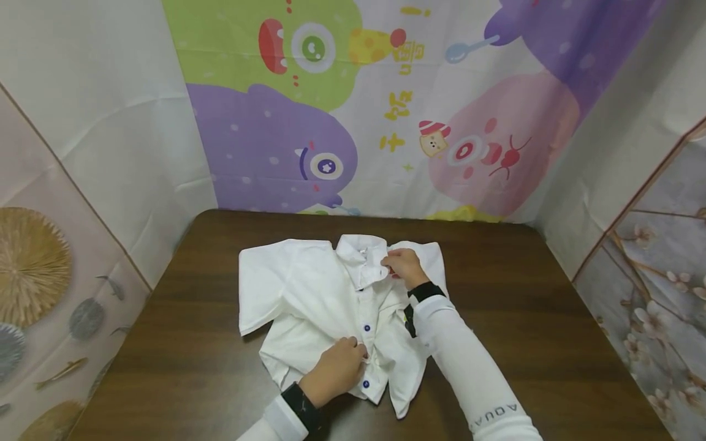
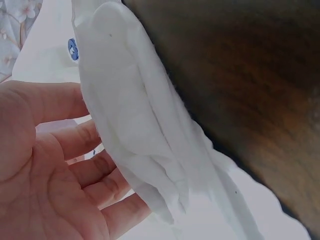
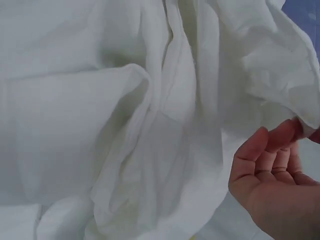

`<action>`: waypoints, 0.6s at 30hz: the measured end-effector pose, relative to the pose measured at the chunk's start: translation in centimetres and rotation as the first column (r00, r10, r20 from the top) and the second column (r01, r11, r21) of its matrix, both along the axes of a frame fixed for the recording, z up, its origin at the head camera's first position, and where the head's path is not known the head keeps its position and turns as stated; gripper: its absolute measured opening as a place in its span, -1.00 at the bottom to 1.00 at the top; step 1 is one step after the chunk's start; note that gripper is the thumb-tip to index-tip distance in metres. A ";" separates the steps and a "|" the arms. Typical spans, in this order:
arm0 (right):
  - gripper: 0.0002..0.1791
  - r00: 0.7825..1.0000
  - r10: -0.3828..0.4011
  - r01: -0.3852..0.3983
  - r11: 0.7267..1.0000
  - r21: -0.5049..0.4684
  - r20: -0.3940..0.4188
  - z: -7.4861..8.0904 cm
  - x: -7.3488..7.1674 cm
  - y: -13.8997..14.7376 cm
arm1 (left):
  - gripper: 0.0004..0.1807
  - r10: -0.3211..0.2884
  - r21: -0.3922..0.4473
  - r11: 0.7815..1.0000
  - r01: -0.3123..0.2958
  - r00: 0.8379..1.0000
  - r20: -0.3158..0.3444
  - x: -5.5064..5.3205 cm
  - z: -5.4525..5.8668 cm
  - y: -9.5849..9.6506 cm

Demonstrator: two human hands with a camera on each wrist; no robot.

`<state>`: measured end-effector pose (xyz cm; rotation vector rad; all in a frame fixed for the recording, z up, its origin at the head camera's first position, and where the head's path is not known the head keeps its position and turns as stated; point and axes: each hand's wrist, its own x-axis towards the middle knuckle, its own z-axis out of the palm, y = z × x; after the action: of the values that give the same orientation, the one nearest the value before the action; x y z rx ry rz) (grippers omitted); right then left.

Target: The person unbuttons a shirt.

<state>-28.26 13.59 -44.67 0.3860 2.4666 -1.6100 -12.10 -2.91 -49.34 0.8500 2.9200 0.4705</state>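
A white short-sleeved shirt (image 1: 314,275) with blue buttons lies spread on the brown table, its collar toward the far side. My left hand (image 1: 337,367) holds the edge of the front placket between two blue buttons. In the left wrist view its fingers (image 2: 112,187) are bent behind the fabric edge, near one blue button (image 2: 73,49). Up by the collar (image 1: 361,254), my right hand (image 1: 405,266) pinches the collar's right side. The right wrist view has the right hand (image 3: 272,180) with fingertips on a cloth edge and the body of the shirt in loose folds.
The wooden table (image 1: 513,318) has rounded far corners. Behind it hangs a cartoon-print cloth (image 1: 386,184), and light patterned panels (image 1: 88,202) stand on both sides. Dark bands (image 1: 300,407) circle both wrists, over white sleeves.
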 end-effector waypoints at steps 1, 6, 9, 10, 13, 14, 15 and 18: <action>-0.63 1.000 0.010 -0.010 1.000 0.011 -0.017 0.0 -0.1 0.1 | -0.91 0.000 0.002 1.000 0.000 1.000 -0.001 0.0 0.0 0.0; -0.78 0.983 0.085 -0.071 0.993 0.093 -0.164 0.6 0.3 0.8 | -0.91 0.001 0.006 1.000 -0.001 1.000 0.004 0.2 -0.1 0.0; -0.79 0.966 0.116 -0.083 0.986 0.146 -0.232 1.8 1.2 1.1 | -0.90 0.006 0.006 1.000 -0.006 1.000 0.021 0.2 -0.1 -0.1; -0.76 0.969 0.116 -0.080 0.983 0.167 -0.218 2.7 1.7 1.0 | -0.90 0.008 0.007 1.000 -0.009 1.000 0.024 0.2 0.0 -0.1; -0.75 0.949 0.148 -0.092 0.974 0.205 -0.280 4.2 2.9 1.4 | -0.89 0.007 0.027 1.000 -0.008 0.999 0.034 0.1 0.1 -0.2; -0.76 0.942 0.156 -0.093 0.972 0.214 -0.298 4.6 3.4 1.4 | -0.89 -0.001 0.042 0.999 0.000 1.000 0.031 0.1 0.1 -0.3; -0.77 0.934 0.164 -0.095 0.970 0.224 -0.318 5.0 3.8 1.5 | -0.88 -0.012 0.054 0.998 0.010 0.999 0.030 0.0 0.1 -0.4; -0.81 0.907 0.187 -0.095 0.964 0.250 -0.377 5.9 5.1 1.8 | -0.85 -0.058 0.097 0.994 0.055 0.998 0.036 -0.4 0.3 -0.8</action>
<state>-23.13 15.38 -38.74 -0.1128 2.9109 -1.4703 -12.45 -3.72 -49.08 0.9213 2.8498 0.6197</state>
